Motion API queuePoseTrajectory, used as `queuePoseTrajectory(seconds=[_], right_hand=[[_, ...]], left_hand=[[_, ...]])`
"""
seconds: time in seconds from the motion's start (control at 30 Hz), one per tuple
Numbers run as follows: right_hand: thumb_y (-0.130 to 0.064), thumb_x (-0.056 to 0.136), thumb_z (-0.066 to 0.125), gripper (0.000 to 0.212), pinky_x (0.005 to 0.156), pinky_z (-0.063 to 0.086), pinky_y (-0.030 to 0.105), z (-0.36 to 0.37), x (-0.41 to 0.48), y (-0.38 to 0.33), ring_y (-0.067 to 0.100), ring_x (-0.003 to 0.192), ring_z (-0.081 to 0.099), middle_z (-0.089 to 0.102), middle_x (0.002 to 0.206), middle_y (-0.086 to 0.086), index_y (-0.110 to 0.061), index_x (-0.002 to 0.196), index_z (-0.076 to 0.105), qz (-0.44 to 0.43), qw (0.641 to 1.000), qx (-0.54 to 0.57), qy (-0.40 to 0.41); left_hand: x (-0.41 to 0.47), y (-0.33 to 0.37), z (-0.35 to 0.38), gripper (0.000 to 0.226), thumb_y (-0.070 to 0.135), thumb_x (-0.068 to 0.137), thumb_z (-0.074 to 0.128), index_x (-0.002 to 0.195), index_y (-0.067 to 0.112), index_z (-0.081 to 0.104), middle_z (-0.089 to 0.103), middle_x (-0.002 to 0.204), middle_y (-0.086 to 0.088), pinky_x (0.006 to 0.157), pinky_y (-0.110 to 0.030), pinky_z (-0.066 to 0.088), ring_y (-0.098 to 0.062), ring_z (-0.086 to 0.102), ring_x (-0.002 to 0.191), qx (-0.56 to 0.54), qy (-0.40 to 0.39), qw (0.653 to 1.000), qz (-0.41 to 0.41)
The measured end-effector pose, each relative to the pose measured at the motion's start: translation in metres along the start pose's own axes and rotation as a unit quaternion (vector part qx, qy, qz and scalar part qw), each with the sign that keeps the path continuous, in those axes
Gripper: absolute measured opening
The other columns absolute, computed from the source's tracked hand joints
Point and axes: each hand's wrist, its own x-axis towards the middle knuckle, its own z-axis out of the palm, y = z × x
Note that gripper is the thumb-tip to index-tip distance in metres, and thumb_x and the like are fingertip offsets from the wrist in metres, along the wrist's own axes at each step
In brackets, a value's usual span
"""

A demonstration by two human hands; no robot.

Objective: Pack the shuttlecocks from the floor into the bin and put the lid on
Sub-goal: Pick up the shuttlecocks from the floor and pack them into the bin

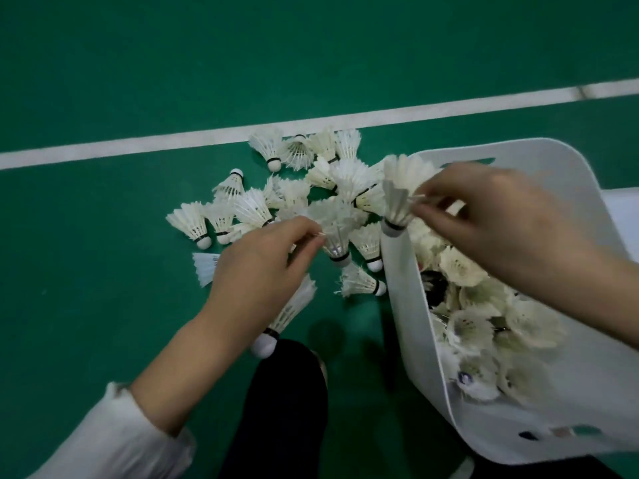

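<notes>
Several white feather shuttlecocks lie in a loose pile on the green floor, just below a white court line. A white plastic bin stands at the right, holding several shuttlecocks. My left hand pinches the feathers of one shuttlecock in the pile, cork down; another shuttlecock sticks out below that hand's palm. My right hand pinches a shuttlecock by its feathers, right at the bin's left rim. I see no lid that I can tell apart.
The white court line runs across the floor behind the pile. My dark trouser leg is at the bottom centre, between the pile and the bin. A pale flat surface shows behind the bin at the right edge.
</notes>
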Motion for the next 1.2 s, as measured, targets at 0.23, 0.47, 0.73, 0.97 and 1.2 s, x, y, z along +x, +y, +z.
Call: queuePoseTrajectory(seconds=[0.23,0.47,0.73,0.97,1.2], right_hand=[[-0.027,0.091,0.054,0.024,0.074,0.04,0.028,-0.011,-0.029,0.074,0.015,0.079,0.054,0.065,0.102,0.002,-0.012,0.102,0.068,0.084,0.996,-0.006,0.0],[-0.03,0.094,0.049,0.024,0.088,0.041,0.036,0.079,-0.021,0.071,0.023,0.103,0.056,0.066,0.107,-0.002,-0.02,0.105,0.068,0.031,0.999,-0.02,-0.033],[-0.021,0.093,0.049,0.019,0.088,0.029,0.038,0.116,-0.008,0.074,0.022,0.109,0.041,0.06,0.11,-0.006,-0.024,0.104,0.064,0.041,0.969,-0.185,-0.156],[-0.027,0.092,0.051,0.046,0.103,0.036,0.035,0.039,-0.039,0.064,0.012,0.118,0.047,0.047,0.131,-0.006,-0.027,0.136,0.038,0.034,0.998,0.012,-0.05],[-0.034,0.089,0.049,0.031,0.072,0.053,0.04,0.01,-0.059,0.04,0.016,0.086,0.058,0.056,0.102,-0.005,-0.033,0.12,0.052,-0.041,0.996,0.079,-0.013]], left_hand=[[0.016,0.047,0.006,0.014,0.041,0.089,0.054,0.095,0.031,0.062,0.056,0.078,0.022,0.051,-0.012,0.031,0.01,0.047,0.056,0.0,-0.017,0.998,0.066],[0.004,0.051,0.015,0.013,0.04,0.087,0.056,0.091,0.03,0.063,0.066,0.079,0.014,0.053,-0.026,0.043,0.007,0.05,0.057,-0.073,-0.022,0.995,0.06],[0.002,0.056,0.016,0.009,0.037,0.087,0.059,0.09,0.03,0.063,0.064,0.077,0.015,0.051,-0.023,0.041,0.011,0.048,0.057,-0.055,-0.028,0.996,0.066],[0.003,0.062,0.016,0.012,0.043,0.089,0.055,0.091,0.033,0.061,0.057,0.074,0.024,0.053,-0.018,0.041,0.012,0.05,0.064,-0.031,-0.033,0.995,0.087],[0.002,0.082,0.017,0.021,0.04,0.087,0.05,0.091,0.026,0.064,0.054,0.073,0.021,0.048,-0.023,0.043,0.004,0.045,0.06,-0.034,-0.022,0.981,0.188]])
